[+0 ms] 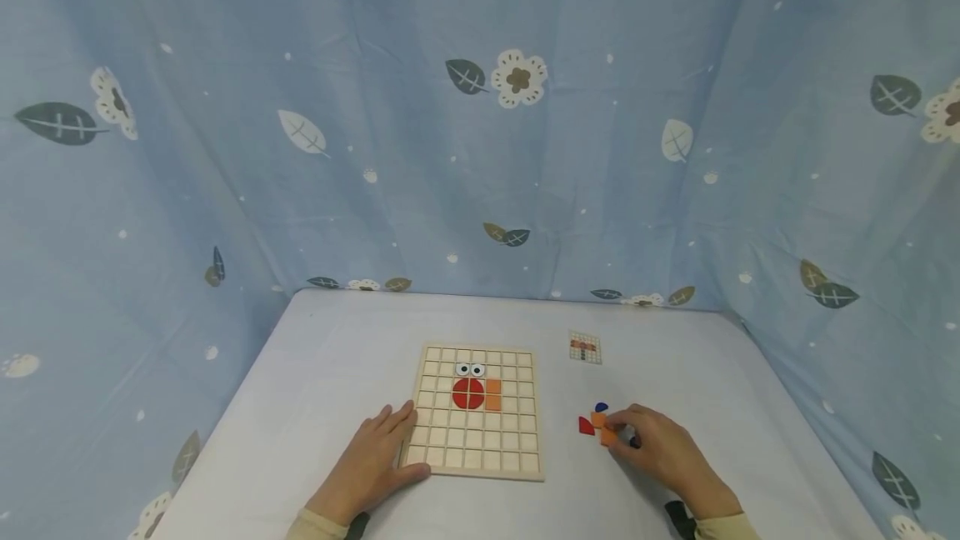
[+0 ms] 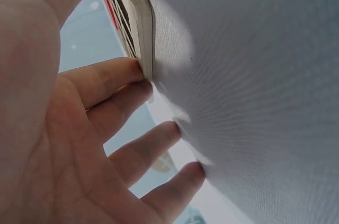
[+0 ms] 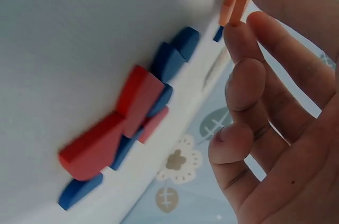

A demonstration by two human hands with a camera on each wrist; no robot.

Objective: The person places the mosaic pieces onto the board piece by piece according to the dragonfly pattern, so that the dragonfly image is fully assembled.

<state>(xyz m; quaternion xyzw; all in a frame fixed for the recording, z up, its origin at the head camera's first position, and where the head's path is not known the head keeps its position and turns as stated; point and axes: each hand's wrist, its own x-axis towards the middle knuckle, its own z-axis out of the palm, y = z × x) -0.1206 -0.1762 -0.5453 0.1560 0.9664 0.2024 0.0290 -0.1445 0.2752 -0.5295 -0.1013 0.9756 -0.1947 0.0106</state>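
My left hand rests at the near left corner of a wooden grid board. Its fingers touch the left edge and the thumb lies by the front edge. On the board are two eye tiles, red quarter pieces forming a circle, and orange tiles to the circle's right. Between thumb and index finger, my right hand pinches an orange tile. Close to those fingertips lie another orange tile, a red piece and a blue piece.
A small pattern card lies beyond the loose pieces. Under the right hand, the right wrist view shows several red pieces and blue pieces on the white tabletop. A blue patterned curtain surrounds the table.
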